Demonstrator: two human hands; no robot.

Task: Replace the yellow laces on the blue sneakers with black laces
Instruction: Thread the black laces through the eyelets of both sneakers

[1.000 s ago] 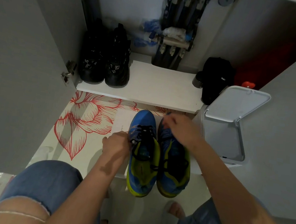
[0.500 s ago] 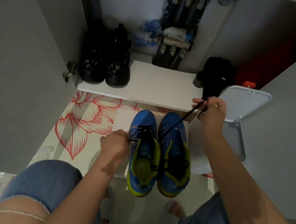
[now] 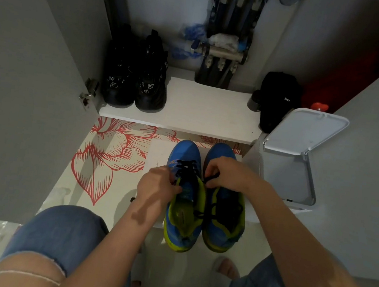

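head view: the blue sneakers [image 3: 186, 151] sit side by side at lower centre, toes toward the top. left hand [image 3: 157, 186] curls round one shoe's side, probably steadying it, while right hand [image 3: 226, 174] pinches a black lace [image 3: 211, 177] end to thread it.

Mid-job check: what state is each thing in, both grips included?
left blue sneaker: upright, front eyelets laced black.
right blue sneaker: upright, lacing unclear.
black lace: partly threaded.
left-hand grip: holds left blue sneaker at its eyelets.
right-hand grip: pinches black lace.
bin lid: open.
cabinet door: open.
black shoes: upright on shelf.
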